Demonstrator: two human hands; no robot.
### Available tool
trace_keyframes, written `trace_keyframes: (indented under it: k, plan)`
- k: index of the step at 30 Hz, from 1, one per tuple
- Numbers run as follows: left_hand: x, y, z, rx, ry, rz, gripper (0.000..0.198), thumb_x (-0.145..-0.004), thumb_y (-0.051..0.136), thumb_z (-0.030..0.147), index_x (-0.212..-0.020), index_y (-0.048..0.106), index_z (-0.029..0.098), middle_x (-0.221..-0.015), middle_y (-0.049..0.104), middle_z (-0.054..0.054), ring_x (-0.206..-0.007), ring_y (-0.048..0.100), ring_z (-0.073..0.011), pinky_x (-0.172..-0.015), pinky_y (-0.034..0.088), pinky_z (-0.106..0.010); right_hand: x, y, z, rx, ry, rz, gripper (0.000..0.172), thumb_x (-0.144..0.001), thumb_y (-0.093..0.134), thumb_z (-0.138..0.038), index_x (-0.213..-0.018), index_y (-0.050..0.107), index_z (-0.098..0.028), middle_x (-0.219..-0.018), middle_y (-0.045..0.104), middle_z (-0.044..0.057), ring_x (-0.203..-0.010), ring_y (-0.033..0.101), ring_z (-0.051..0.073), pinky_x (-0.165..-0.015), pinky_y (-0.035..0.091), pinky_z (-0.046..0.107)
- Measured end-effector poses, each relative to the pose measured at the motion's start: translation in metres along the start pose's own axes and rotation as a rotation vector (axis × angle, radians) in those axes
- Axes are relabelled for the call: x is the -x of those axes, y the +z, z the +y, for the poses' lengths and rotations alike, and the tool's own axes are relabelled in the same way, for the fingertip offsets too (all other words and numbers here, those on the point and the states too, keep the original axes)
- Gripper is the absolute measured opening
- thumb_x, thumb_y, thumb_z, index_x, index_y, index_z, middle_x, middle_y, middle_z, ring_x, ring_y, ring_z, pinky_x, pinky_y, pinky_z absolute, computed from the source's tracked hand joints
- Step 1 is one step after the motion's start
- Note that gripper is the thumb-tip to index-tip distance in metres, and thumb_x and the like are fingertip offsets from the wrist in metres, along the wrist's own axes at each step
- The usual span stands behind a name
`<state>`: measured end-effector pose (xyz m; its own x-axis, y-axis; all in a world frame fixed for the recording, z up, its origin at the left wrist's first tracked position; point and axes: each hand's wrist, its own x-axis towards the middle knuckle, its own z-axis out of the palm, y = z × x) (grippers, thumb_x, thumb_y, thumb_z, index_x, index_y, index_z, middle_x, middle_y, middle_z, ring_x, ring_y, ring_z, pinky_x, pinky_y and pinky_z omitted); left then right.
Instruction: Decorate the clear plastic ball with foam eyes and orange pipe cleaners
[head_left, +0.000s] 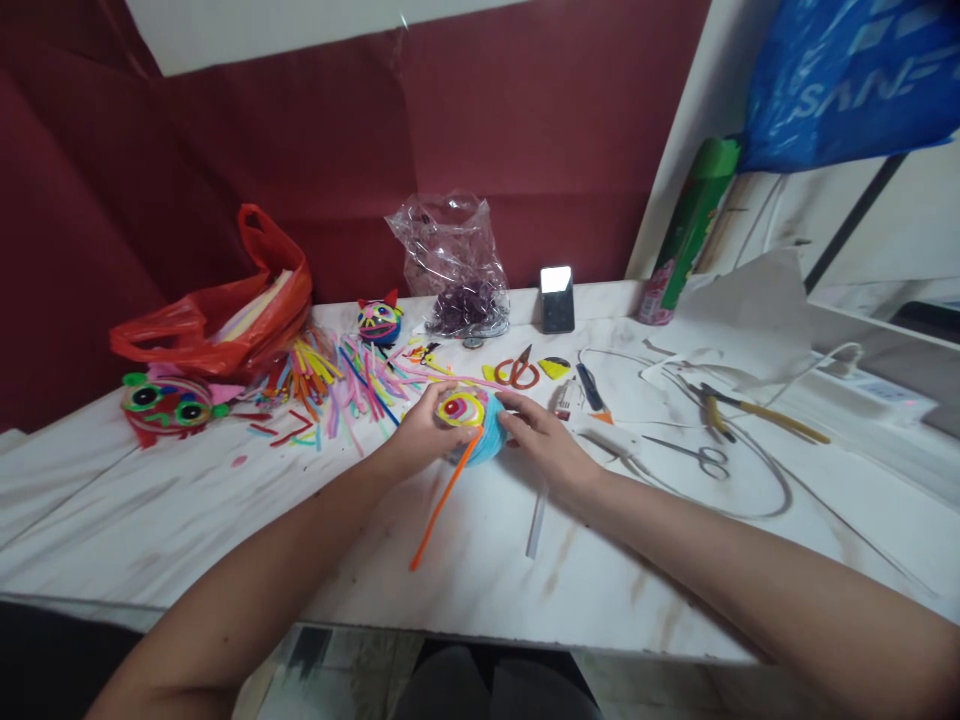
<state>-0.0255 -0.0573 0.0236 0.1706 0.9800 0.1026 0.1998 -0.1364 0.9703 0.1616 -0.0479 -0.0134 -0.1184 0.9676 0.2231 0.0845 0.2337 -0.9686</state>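
Observation:
Between my hands is a round craft ball point(489, 440) wrapped in light blue pipe cleaner, with yellow, pink and red coils on its upper face. An orange pipe cleaner point(442, 505) hangs from it toward the table's front edge. My left hand point(426, 432) grips the ball's left side, its thumb at the upper end of the orange strand. On the other side my right hand point(546, 440) curves its fingers around the blue part. The ball's underside is hidden from view.
Cut pipe cleaners point(360, 380) and a red plastic bag point(225, 320) lie to the left, near a finished animal figure point(171, 405). Orange-handled scissors point(517, 372) lie behind the ball. Pliers point(765, 408), small scissors point(697, 455), a glue gun point(611, 440) and cables occupy the right.

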Motion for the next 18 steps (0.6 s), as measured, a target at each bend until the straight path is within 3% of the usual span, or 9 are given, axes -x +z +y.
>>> trace_keyframes:
  k: [4,6,13,18]
  plan:
    - [-0.001,-0.004,-0.003,0.032,-0.029,0.002,0.074,-0.061,0.080,0.034,-0.124,0.045,0.021,-0.112,0.060,-0.006,-0.086,0.061,-0.0165,-0.068,0.048,-0.025,-0.006,-0.006,-0.006,0.004,-0.052,0.099,0.017,-0.073,0.056,-0.035,-0.078,0.062,-0.020,-0.075,0.061,0.001,-0.072,0.054,0.016,-0.069,0.044,0.031]
    - [-0.002,-0.006,-0.006,0.041,-0.031,-0.004,0.074,-0.061,0.080,0.036,-0.124,0.046,0.022,-0.110,0.061,-0.005,-0.083,0.061,-0.0155,-0.067,0.048,-0.024,-0.007,-0.009,-0.012,0.011,-0.051,0.104,0.015,-0.071,0.056,-0.035,-0.071,0.060,-0.020,-0.066,0.056,-0.002,-0.064,0.049,0.014,-0.066,0.041,0.029]
    - [-0.004,-0.007,-0.011,0.069,-0.013,-0.020,0.075,-0.060,0.082,0.035,-0.125,0.046,0.022,-0.111,0.062,-0.005,-0.090,0.062,-0.0179,-0.076,0.050,-0.028,-0.004,-0.014,-0.026,0.045,-0.100,0.092,0.013,-0.070,0.054,-0.029,-0.071,0.064,-0.021,-0.064,0.056,-0.002,-0.061,0.046,0.014,-0.061,0.038,0.027]
    - [-0.005,-0.008,-0.014,0.072,-0.005,-0.036,0.079,-0.059,0.083,0.036,-0.127,0.045,0.024,-0.115,0.062,-0.006,-0.098,0.063,-0.0225,-0.081,0.051,-0.033,0.000,-0.012,-0.027,0.038,-0.091,0.048,0.024,-0.075,0.054,-0.037,-0.085,0.068,-0.020,-0.056,0.046,-0.004,-0.055,0.041,0.013,-0.054,0.034,0.027]
